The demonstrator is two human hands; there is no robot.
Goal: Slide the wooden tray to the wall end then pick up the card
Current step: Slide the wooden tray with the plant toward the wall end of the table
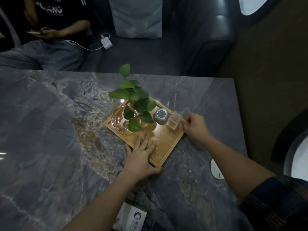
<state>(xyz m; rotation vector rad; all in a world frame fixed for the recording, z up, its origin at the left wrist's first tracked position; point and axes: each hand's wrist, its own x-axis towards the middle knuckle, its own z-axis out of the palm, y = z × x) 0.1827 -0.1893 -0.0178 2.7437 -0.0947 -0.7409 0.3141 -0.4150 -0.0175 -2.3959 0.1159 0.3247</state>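
Note:
A square wooden tray (168, 140) lies turned like a diamond on the grey marble table (50, 122). It carries a green leafy plant (135, 100) in a glass vase, an amber glass ashtray (119, 121), a grey round canister (160, 115) and a small clear glass box (174, 121). My left hand (141, 155) presses flat on the tray's near corner, thumb hooked around the rim. My right hand (195, 125) pinches the tray's right corner. A white card with a green logo (131, 217) lies at the table's near edge, partly under my left forearm.
A white flat object (215, 169) lies near the table's right edge by my right forearm. Behind the table a person sits on a dark sofa (150, 54) holding a phone, with a white charger (106, 41) and cable and a grey cushion (137, 17) beside them.

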